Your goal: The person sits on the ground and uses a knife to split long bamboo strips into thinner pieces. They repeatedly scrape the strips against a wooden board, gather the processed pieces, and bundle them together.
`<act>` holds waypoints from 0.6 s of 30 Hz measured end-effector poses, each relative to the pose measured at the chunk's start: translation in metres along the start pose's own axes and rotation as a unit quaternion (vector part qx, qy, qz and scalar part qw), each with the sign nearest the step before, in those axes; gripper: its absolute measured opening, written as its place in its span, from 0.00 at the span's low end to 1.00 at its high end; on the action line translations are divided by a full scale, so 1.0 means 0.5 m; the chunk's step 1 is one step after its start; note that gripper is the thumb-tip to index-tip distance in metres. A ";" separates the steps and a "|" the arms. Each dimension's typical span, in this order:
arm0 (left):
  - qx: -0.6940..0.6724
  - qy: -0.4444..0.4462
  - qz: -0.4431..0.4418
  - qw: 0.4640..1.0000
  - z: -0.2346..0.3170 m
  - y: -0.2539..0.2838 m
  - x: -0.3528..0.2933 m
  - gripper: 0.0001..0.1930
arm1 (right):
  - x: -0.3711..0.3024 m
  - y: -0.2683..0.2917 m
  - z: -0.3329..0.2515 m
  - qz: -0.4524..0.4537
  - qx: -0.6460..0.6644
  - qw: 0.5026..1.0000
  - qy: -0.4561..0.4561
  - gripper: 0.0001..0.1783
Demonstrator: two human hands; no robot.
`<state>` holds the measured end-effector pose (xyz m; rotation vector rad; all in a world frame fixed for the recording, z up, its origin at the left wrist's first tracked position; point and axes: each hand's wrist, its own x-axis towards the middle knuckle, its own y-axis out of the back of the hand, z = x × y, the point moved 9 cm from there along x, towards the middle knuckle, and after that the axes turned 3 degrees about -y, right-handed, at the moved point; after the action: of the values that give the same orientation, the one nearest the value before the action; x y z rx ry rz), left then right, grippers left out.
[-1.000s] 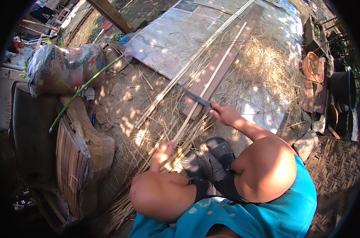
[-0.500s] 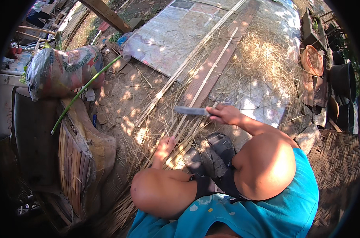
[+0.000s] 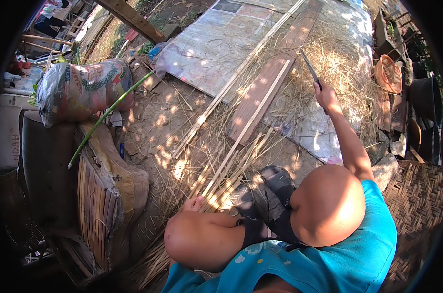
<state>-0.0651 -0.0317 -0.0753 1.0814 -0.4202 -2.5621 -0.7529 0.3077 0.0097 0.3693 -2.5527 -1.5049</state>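
My right hand point(image 3: 326, 95) is closed round the handle of a knife point(image 3: 309, 67), whose blade points up and away over the straw-like shavings. A long pale bamboo strip point(image 3: 253, 119) lies slantwise along a brown wooden board point(image 3: 266, 95). Its near end meets my left hand point(image 3: 194, 203), closed on it beside my left knee, which partly hides the hand. More split strips point(image 3: 226, 188) lie in a loose bundle under that hand and run back past my leg.
Curly shavings point(image 3: 326, 63) cover part of a pale sheet point(image 3: 197, 49) ahead. A green stalk point(image 3: 109, 110) leans across a stuffed sack point(image 3: 84, 88) at left, above a worn wooden block point(image 3: 114, 190). On the right are an orange basket point(image 3: 388, 74) and a woven mat point(image 3: 419, 210).
My right hand has swung forward and right with the knife, from over the board's near end to the shavings. My left hand has drawn back toward my knee.
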 end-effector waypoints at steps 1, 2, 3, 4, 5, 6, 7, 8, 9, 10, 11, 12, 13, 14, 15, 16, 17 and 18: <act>-0.031 0.016 0.005 0.999 -0.012 -0.002 -0.001 0.21 | -0.022 -0.024 -0.055 -0.045 0.009 0.999 0.022 0.27; -0.065 0.034 0.004 0.997 -0.027 -0.018 -0.004 0.20 | -0.084 -0.046 -0.121 -0.093 0.012 0.995 0.041 0.27; 0.052 0.021 0.015 0.998 0.024 -0.028 0.031 0.19 | -0.152 -0.061 -0.175 -0.111 0.048 0.985 0.127 0.26; 0.213 -0.317 0.113 0.917 0.109 -0.022 0.020 0.18 | -0.216 -0.134 -0.225 -0.171 0.027 0.969 0.177 0.26; 0.194 -0.176 0.149 0.954 0.201 -0.054 0.082 0.17 | -0.309 -0.136 -0.230 -0.201 0.061 0.963 0.168 0.27; 0.148 -0.184 0.114 0.965 0.294 -0.087 0.112 0.18 | -0.389 -0.170 -0.250 -0.237 0.086 0.944 0.214 0.26; 0.193 -0.235 0.131 0.944 0.335 -0.089 0.132 0.18 | -0.481 -0.178 -0.337 -0.325 0.036 0.905 0.272 0.25; 0.229 -0.187 0.147 0.944 0.298 -0.075 0.127 0.15 | -0.561 -0.203 -0.399 -0.419 -0.010 0.844 0.334 0.25; 0.266 -0.155 0.147 0.940 0.284 -0.073 0.125 0.13 | -0.536 -0.207 -0.387 -0.384 -0.020 0.864 0.325 0.25; 0.306 -0.123 0.152 0.932 0.270 -0.053 0.121 0.12 | -0.481 -0.224 -0.375 -0.346 -0.025 0.882 0.319 0.25; 0.311 -0.123 0.137 0.932 0.256 -0.055 0.136 0.12 | -0.341 -0.182 -0.268 -0.197 0.018 0.953 0.231 0.25; 0.318 -0.099 0.132 0.934 0.197 -0.048 0.124 0.13 | -0.224 -0.130 -0.194 -0.103 0.011 0.977 0.186 0.24; 0.305 -0.197 0.150 0.920 0.218 -0.048 0.105 0.13 | -0.137 -0.098 -0.130 -0.090 -0.040 0.987 0.125 0.21; 0.287 -0.299 0.163 0.896 0.246 -0.051 0.084 0.14 | -0.078 -0.063 -0.089 -0.050 -0.052 0.989 0.129 0.19; 0.296 -0.275 0.166 0.900 0.215 -0.044 0.084 0.15 | -0.032 -0.051 -0.067 -0.021 -0.050 0.995 0.083 0.19; 0.306 -0.252 0.166 0.903 0.182 -0.038 0.088 0.16 | 0.003 -0.040 -0.053 0.007 -0.050 0.998 0.039 0.18; 0.316 -0.224 0.170 0.906 0.141 -0.030 0.083 0.16 | 0.003 -0.049 -0.078 -0.023 -0.035 0.998 0.037 0.18; 0.290 -0.211 0.140 0.923 0.181 -0.042 0.100 0.17 | -0.005 -0.030 -0.063 -0.043 -0.028 0.998 0.018 0.18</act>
<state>-0.1682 -0.0205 -0.0545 0.5413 -1.4029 -2.4433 -0.7404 0.2750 0.0120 0.5009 -2.4896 -1.5811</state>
